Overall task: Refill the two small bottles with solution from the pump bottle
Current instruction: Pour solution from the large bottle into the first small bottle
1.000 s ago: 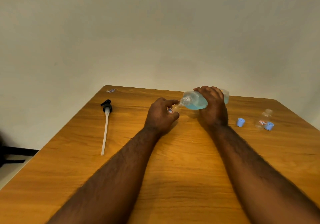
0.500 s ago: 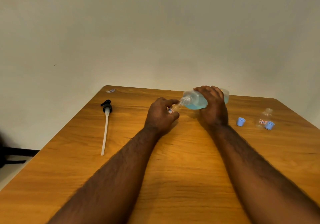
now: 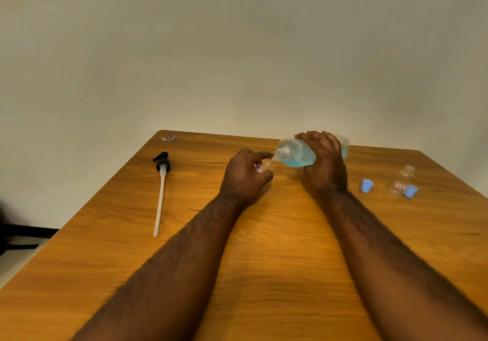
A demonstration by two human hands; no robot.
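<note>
My right hand (image 3: pixel 325 163) grips the big clear bottle of blue solution (image 3: pixel 295 154), tipped on its side with its open neck pointing left. That neck meets the mouth of a small clear bottle (image 3: pixel 264 166) with a red-framed label, which my left hand (image 3: pixel 244 178) holds tilted just above the table. The second small bottle (image 3: pixel 402 180) stands uncapped at the right. Two light blue caps lie near it: one (image 3: pixel 366 185) to its left, the other (image 3: pixel 410 191) against its base.
The black pump head with its long white tube (image 3: pixel 161 190) lies on the wooden table (image 3: pixel 264 248) at the left. A small scrap (image 3: pixel 169 138) sits at the far left corner. A plain wall rises behind the table's far edge.
</note>
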